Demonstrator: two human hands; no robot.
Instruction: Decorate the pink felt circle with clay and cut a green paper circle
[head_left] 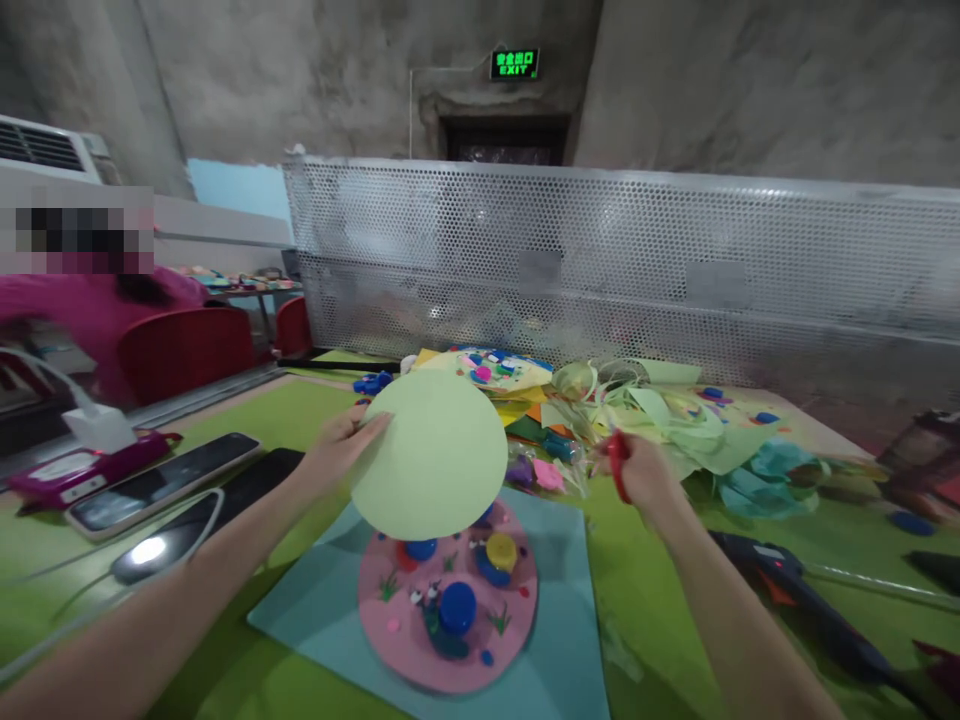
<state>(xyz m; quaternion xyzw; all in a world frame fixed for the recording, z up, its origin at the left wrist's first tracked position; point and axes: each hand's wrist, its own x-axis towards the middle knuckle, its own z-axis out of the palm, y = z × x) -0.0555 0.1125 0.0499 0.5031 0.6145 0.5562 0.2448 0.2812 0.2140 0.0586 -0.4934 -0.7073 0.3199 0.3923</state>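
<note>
A round pale green paper disc (431, 455) is pinched at its left edge by my left hand (345, 440), raised above the table. My right hand (645, 468) is closed around red-handled scissors (619, 466), apart from the disc; the blades are blurred. Below the disc lies a pink round board (405, 655) with snail-like figures made of blue and yellow caps, small green tufts and dots on it. The disc hides its far edge. Under the board is a light blue sheet (566, 600).
Pale green paper scraps (667, 420) pile up at the back right. A glue gun (802, 590) lies at right. Phone (165, 485), power strip (90, 470) and cables are at left. A perforated metal screen (600, 260) stands behind; a person in pink (90, 310) sits far left.
</note>
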